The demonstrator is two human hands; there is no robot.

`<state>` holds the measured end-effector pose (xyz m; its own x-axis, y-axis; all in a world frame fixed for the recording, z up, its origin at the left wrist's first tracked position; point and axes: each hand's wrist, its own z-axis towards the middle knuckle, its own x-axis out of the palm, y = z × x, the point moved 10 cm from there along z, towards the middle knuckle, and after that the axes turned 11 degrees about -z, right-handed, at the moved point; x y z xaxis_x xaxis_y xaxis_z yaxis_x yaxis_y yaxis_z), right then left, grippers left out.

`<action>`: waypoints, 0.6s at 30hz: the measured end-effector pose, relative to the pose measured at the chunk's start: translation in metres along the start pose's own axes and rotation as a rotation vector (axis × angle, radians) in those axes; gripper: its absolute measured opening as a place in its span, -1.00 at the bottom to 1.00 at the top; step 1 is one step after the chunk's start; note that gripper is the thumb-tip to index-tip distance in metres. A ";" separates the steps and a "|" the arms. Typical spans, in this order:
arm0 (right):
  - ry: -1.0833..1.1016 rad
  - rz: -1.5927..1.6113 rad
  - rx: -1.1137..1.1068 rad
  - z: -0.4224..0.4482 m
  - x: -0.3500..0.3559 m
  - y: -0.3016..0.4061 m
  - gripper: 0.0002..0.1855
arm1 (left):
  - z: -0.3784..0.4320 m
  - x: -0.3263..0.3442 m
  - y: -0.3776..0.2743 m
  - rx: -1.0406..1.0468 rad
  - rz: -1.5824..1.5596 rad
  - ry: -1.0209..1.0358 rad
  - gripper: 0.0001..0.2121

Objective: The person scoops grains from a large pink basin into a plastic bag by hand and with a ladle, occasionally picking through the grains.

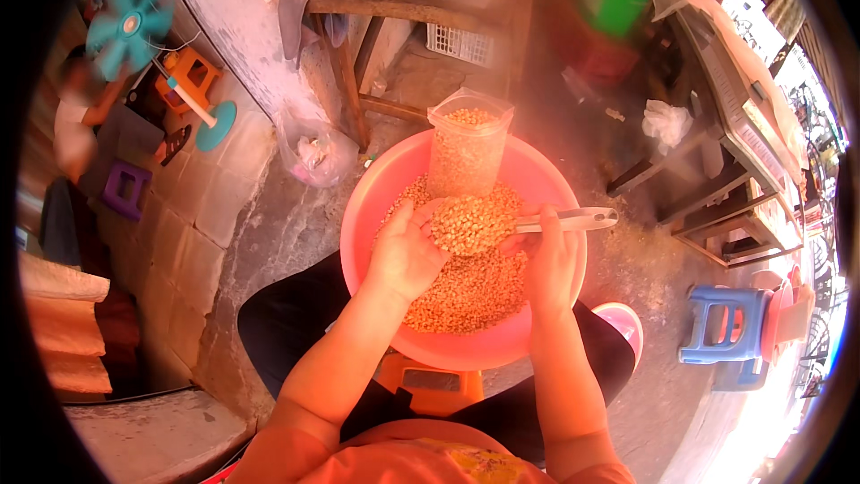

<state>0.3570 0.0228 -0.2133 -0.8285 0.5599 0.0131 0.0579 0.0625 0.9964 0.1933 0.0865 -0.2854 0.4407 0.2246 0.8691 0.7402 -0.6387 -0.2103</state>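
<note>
A large pink plastic basin (363, 195) full of loose dried kernels (463, 302) stands before me, above an orange plastic stool (430, 390). My right hand (552, 255) grips the handle of a metal scoop (584, 218), whose bowl is heaped with kernels. At the left side of the heap is my left hand (406, 249), palm up with fingers spread at the scoop's edge; whether it bears any weight I cannot tell. Just behind the scoop, a clear plastic bag (470, 154) partly filled with kernels stands upright in the basin, its mouth open.
A tied clear bag (317, 154) lies left of the basin by the wall. Wooden furniture (416, 10) stands behind. At right are a dark-legged table (712, 175) and a blue stool (729, 323). A teal fan (131, 23) and a seated person (74, 121) are far left.
</note>
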 end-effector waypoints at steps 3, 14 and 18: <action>-0.036 0.037 0.010 -0.001 -0.003 -0.001 -0.60 | 0.000 0.002 0.002 -0.009 -0.007 0.016 -0.50; -0.045 0.026 -0.051 -0.001 -0.003 0.001 -0.64 | -0.005 0.012 0.014 -0.121 -0.049 0.048 -0.50; -0.037 0.015 -0.091 -0.001 -0.004 0.005 -0.63 | -0.011 0.018 0.018 -0.143 -0.026 -0.001 -0.50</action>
<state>0.3598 0.0204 -0.2082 -0.8068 0.5903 0.0267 0.0177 -0.0210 0.9996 0.2089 0.0711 -0.2686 0.4232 0.2433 0.8728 0.6717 -0.7307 -0.1220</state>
